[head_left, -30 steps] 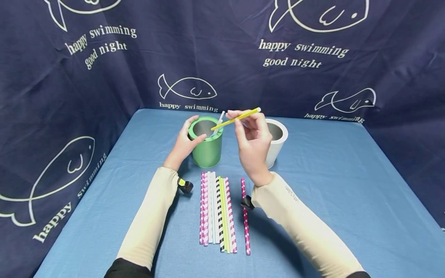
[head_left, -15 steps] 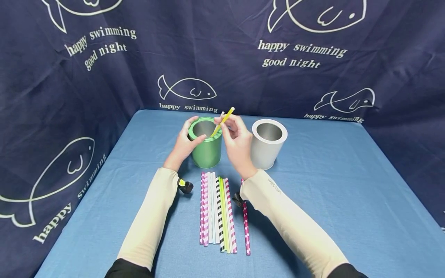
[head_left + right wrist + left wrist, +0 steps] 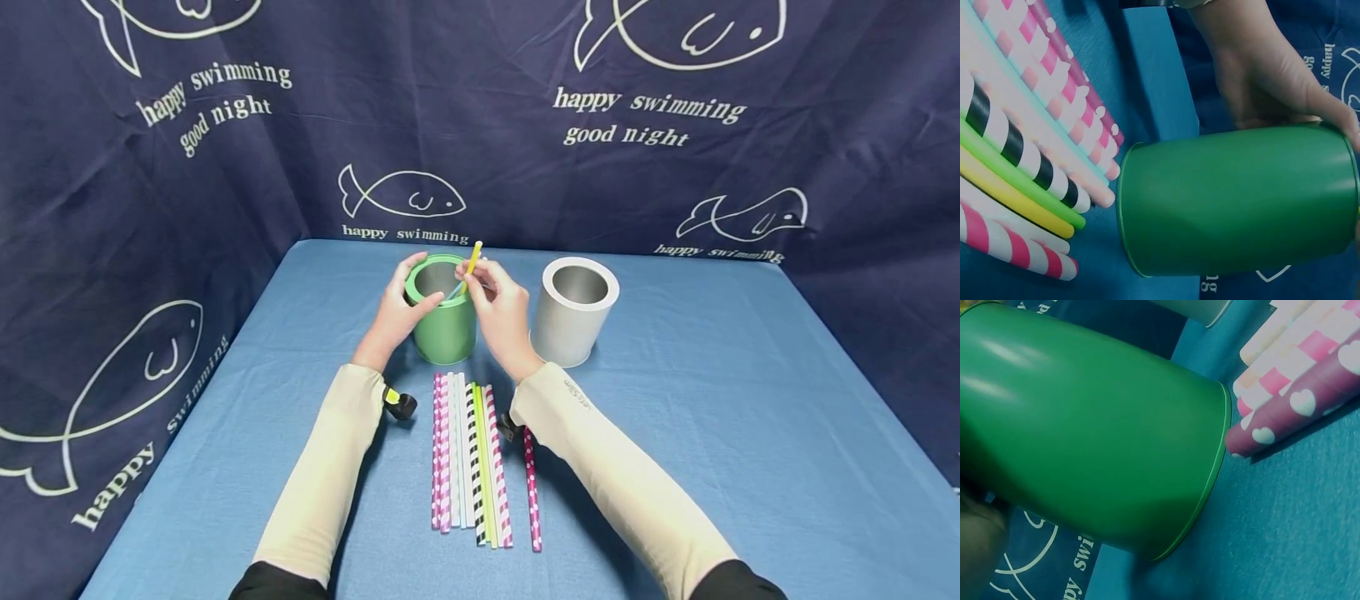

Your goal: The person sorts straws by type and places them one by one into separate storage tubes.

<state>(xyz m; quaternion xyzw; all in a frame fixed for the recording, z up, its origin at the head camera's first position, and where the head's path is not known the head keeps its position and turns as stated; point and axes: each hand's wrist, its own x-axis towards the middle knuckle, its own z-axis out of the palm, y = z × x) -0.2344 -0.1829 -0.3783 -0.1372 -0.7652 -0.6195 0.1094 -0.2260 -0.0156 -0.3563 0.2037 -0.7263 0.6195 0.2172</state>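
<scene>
My left hand point(image 3: 390, 315) grips the green can point(image 3: 444, 335) by its rim, thumb on the near side and fingers around the left. My right hand point(image 3: 504, 315) pinches a yellow straw point(image 3: 476, 254) at the can's right rim. The straw stands steeply, its lower part reaching into the opening. Beside it a light blue straw point(image 3: 454, 291) leans inside the can. In the right wrist view the left hand point(image 3: 1266, 75) lies along the side of the green can point(image 3: 1235, 200). The can fills much of the left wrist view, where my fingertips are out of frame.
To the right stands a white can point(image 3: 566, 329) with an open top. In front of the green can lies a row of several patterned paper straws, among them a black-and-white striped straw point(image 3: 476, 483). One magenta dotted straw point(image 3: 532, 500) lies apart, partly under the right sleeve.
My right hand has moved left to the green can, bringing the yellow straw from a slant to nearly upright and lower into the opening. The left hand has stayed on the can.
</scene>
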